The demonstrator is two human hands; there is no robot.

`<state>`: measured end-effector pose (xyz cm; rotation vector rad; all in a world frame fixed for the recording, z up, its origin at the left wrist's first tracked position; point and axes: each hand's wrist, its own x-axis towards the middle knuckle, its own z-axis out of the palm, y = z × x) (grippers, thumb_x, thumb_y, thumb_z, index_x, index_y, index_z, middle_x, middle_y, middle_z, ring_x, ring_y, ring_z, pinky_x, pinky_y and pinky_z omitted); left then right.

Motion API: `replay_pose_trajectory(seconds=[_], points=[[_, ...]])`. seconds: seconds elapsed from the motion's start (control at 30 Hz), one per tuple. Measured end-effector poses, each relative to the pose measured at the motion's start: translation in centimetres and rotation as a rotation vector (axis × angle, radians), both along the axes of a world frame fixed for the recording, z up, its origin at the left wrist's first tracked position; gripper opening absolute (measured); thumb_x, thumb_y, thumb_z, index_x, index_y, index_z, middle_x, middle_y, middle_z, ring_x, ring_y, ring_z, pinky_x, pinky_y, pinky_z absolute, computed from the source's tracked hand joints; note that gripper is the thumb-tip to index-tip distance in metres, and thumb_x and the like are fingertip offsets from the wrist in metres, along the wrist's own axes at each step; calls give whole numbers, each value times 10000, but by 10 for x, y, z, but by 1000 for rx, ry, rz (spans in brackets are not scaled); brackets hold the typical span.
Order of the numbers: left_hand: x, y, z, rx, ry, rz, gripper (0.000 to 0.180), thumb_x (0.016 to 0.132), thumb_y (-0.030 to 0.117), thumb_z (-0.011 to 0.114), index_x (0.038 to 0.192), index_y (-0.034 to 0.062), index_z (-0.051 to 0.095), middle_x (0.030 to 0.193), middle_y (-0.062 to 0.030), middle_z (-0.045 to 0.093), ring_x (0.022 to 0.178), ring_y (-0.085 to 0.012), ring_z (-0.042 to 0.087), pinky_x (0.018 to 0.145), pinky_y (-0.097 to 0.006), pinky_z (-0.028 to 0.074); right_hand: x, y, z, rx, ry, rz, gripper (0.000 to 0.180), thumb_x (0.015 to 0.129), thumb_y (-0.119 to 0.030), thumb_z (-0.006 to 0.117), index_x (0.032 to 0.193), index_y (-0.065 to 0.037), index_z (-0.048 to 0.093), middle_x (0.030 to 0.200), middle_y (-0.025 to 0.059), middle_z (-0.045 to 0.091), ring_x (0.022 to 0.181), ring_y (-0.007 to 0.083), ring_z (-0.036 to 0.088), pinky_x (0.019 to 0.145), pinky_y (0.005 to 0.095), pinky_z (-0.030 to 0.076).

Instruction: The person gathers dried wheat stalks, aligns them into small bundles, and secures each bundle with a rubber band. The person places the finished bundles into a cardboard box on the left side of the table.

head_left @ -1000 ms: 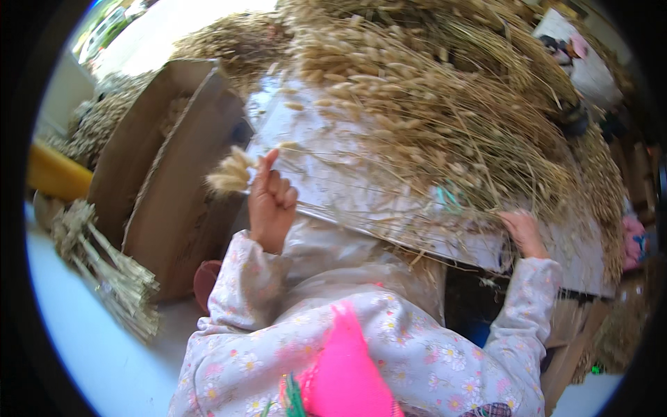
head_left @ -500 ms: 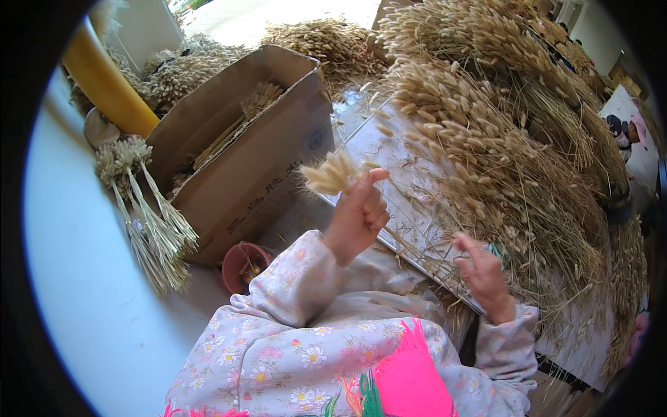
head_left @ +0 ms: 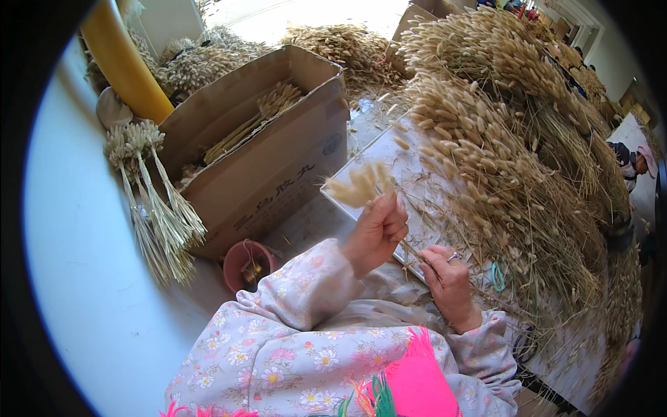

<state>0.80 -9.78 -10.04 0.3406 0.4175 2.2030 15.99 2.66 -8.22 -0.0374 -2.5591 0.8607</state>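
A small bunch of bunny tail grass [head_left: 358, 185], its fluffy heads cream and slightly blurred, rises out of my left hand [head_left: 381, 231]. The fingers of that hand are closed round the stems just below the heads. Lower down, the stems slant toward my right hand [head_left: 448, 286], whose thumb and fingers pinch their lower part. A ring shows on one finger of this hand. Beneath both hands lies the edge of a whitish board [head_left: 389, 142] strewn with bits of stalk.
A large heap of dried bunny tail grass [head_left: 486, 167] covers the right side. An open cardboard box [head_left: 278, 167] stands ahead to the left, tied bunches [head_left: 156, 201] beside it. A pink bucket [head_left: 237, 260] sits below the box. A teal loop [head_left: 497, 276] lies near my right hand. Another person [head_left: 629, 163] is far right.
My right hand has moved left and now grips the stems below my left hand. The left hand has shifted slightly right and down with the bunch. The whole view has shifted a little.
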Motion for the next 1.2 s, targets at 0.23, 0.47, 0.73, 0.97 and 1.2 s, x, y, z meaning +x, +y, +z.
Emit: replay_pose_trajectory(seconds=[0.23,0.47,0.73,0.97,1.2], points=[[5,1,1,-43,24,38,265,937,403,597,847,155,571,682,82,337,591,-47,292,511,-218,243,-5,-6,-10,126,5,-23,218,880,-15,582,1089,-8,643,970,191,676,881,342,673,736,395,542],[6,-1,7,-126,-60,51,299,970,428,520,920,140,582,617,72,293,585,-63,293,518,-231,259,-6,-11,-5,96,-26,22,262,874,-46,594,1134,-57,618,829,162,641,673,324,645,577,409,524],[18,5,-4,-45,-28,-94,290,1006,364,471,1113,120,583,593,68,297,542,-65,290,546,-252,293,2,-4,-13,115,-135,-15,152,870,-44,557,1013,-43,611,808,174,607,726,351,630,594,435,504],[12,6,-18,-213,-209,30,341,993,409,490,760,160,487,486,76,223,418,-63,187,417,-250,184,-5,128,-7,197,207,-422,134,898,-104,564,971,-25,645,890,152,638,814,328,634,721,402,511],[15,7,-13,-283,-230,51,394,991,453,477,720,168,463,484,72,196,417,-68,165,409,-254,176,27,259,-51,347,-299,-836,169,860,-204,629,956,-66,622,903,180,662,858,396,621,770,462,504]])
